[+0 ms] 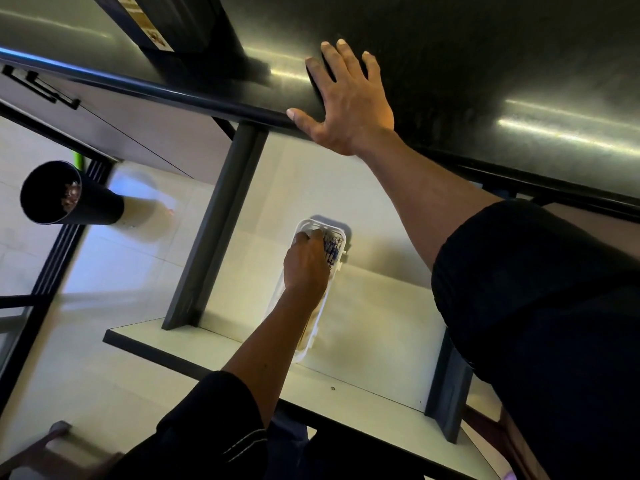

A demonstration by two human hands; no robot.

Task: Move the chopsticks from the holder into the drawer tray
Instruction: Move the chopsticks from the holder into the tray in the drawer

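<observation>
A glossy black table (485, 64) fills the upper right of the frame, streaked with light reflections. At the left, a black cylindrical bin (65, 194) stands on the pale tiled floor (69, 358). A dark box with a label (166, 22) sits at the top.

left hand (306, 263) reaching down and forward, fingers curled, palm down. right hand (346, 102) flat, fingers spread, arm extended, dark sleeves on both.

open drawer (363, 306): white tray (313, 341) sits mid-floor, bare floor either side; dark countertop (485, 64) overhangs its rear.
</observation>
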